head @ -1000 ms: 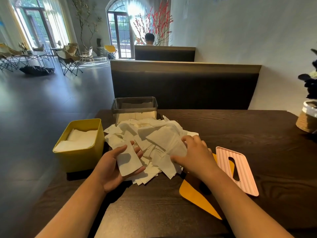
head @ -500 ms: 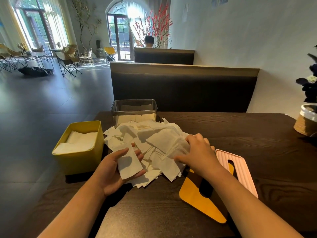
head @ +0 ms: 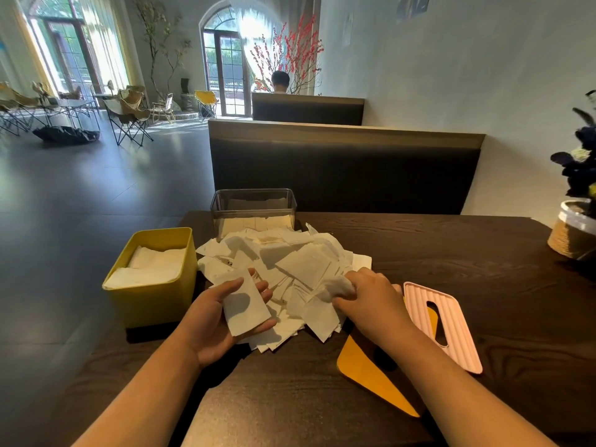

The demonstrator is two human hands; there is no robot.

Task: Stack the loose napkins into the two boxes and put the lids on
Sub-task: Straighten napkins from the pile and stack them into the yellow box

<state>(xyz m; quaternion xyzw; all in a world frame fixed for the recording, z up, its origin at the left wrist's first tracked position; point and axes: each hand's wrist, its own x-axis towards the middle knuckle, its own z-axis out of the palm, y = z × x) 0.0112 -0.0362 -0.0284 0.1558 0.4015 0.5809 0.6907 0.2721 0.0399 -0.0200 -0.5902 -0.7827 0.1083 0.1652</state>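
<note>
One napkin (head: pixel 246 306) is lying flat on the open left hand (head: pixel 209 321); the right hand (head: pixel 371 298) is pinching a bunch (head: pixel 338 287) from the pile (head: pixel 290 253), probably needing smoothing before stacking.

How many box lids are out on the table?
2. A pink ribbed plastic lid lies flat, right of the loose white napkin pile. A flat yellow plastic lid sits partly under it. Neither box is lidded.

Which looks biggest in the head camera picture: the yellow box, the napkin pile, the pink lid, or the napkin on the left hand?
1. napkin pile
2. yellow box
3. pink lid
4. napkin on the left hand
The lid lies flat, so its true size against the box is unsure.
</note>
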